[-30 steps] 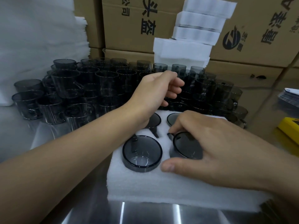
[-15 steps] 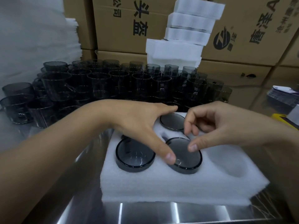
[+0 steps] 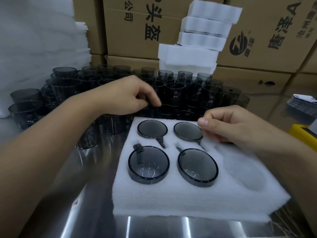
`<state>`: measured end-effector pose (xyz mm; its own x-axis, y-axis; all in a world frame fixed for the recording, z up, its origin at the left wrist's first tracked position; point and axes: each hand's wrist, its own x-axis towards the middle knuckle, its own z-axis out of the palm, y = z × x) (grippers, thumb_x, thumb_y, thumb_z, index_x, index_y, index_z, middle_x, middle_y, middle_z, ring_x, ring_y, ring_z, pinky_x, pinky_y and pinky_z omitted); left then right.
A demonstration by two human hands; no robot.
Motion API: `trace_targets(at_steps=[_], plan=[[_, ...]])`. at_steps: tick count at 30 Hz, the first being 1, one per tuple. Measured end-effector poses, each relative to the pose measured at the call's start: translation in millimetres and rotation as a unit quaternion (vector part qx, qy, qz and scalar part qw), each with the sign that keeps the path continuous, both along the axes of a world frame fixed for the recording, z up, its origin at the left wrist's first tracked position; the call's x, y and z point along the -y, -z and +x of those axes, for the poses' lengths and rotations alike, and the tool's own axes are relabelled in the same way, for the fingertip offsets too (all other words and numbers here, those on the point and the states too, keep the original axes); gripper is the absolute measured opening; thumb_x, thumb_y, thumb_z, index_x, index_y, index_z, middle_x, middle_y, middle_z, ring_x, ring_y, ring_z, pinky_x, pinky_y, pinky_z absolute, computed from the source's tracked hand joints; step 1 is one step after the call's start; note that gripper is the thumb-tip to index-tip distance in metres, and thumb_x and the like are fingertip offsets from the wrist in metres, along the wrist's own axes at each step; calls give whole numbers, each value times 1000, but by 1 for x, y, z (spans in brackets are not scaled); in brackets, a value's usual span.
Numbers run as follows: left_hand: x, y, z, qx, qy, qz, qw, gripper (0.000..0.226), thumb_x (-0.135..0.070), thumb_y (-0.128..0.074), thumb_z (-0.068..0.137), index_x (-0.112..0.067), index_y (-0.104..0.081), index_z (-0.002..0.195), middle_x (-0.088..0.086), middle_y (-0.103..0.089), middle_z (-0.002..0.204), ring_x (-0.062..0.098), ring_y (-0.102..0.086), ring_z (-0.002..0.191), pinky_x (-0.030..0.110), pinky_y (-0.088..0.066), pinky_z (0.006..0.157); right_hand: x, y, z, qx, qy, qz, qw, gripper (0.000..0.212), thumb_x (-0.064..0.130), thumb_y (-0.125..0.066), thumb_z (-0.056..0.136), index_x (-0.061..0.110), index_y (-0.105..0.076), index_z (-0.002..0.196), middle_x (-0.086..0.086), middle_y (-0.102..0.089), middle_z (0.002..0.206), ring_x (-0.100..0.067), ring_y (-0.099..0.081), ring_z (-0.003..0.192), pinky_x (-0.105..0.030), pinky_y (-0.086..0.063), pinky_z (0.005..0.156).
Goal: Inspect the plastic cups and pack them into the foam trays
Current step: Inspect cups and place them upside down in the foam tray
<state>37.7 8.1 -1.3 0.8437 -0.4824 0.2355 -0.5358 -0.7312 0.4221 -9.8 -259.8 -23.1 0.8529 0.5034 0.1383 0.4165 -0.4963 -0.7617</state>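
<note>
The steel table point(image 3: 96, 220) carries everything, with the crowd of loose cups point(image 3: 188, 93) banked along its far side. The foam tray point(image 3: 171, 200) lies in front of me. I judge I am mid-tray, between seating one cup and fetching the next.

My left hand point(image 3: 127, 97) reaches over the tray's far left corner into the loose cups, fingers curled down onto a rim there. It is blurred, so I cannot tell whether I have a grip yet. My right hand point(image 3: 240, 127) hovers over the tray's far right part, fingers loosely bent and holding nothing, thumb tip just beside the far-right cup point(image 3: 187, 130).

Four cups sit in their pockets: that one, the far-left cup point(image 3: 152, 128), the near-left cup point(image 3: 148, 164) and the near-right cup point(image 3: 197, 167). The empty pocket point(image 3: 247, 176) at the right is open, and my right hand hides the spot behind it.

Next I need to lift one cup clear of its neighbours, look it over, and turn its handle to match the slot before pressing it in.

Half a second ago my left thumb lay on the near-right cup's rim and my right fingers pinched just above it. Both have left that cup, which sits alone now.
</note>
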Motion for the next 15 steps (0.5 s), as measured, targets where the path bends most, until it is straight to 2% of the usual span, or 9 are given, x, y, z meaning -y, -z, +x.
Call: trace_targets(at_steps=[1,2,5,8,11,15], plan=[[-4,1,2,-25,-8,37,999,38,-10,-59,90,-45,-70,84,-16,-69,85,7,-63,81,30,-52,70,-1,1,1,-1,6,5,1000,57,80,-60,66,23,-64,65,-3,-49,57,-31,-32,54,-49,-31,48],[-7,2,4,-49,-9,66,997,35,-11,-60,88,-44,-72,83,-17,-70,84,6,-64,79,31,-51,69,-2,3,1,-1,9,6,1000,57,80,-59,67,23,-65,64,-1,-50,56,-29,-32,54,-47,-30,49],[-12,3,5,-94,14,86,992,32,-12,-63,86,-42,-74,82,-28,-69,80,-8,-63,76,18,-47,70,-4,3,1,2,16,7,1000,57,79,-56,69,23,-66,66,5,-52,54,-25,-36,55,-37,-29,54],[-17,3,5,-138,33,88,986,21,-18,-69,85,-38,-75,88,-27,-70,84,-8,-65,79,12,-48,70,-4,4,0,-4,20,12,1000,52,73,-54,73,23,-67,66,6,-51,53,-25,-36,56,-40,-28,56],[-17,5,6,-129,36,90,987,10,-28,-74,81,-36,-75,85,-26,-70,81,-8,-65,75,5,-47,64,-5,4,0,-9,16,16,1000,54,75,-54,72,23,-67,67,4,-52,54,-27,-36,57,-42,-29,60],[-16,6,7,-91,21,80,992,8,-25,-73,82,-33,-75,81,-23,-70,78,-5,-65,73,13,-48,67,-5,3,0,-8,9,11,1000,59,80,-54,69,23,-67,68,4,-51,54,-25,-36,57,-40,-29,61]])
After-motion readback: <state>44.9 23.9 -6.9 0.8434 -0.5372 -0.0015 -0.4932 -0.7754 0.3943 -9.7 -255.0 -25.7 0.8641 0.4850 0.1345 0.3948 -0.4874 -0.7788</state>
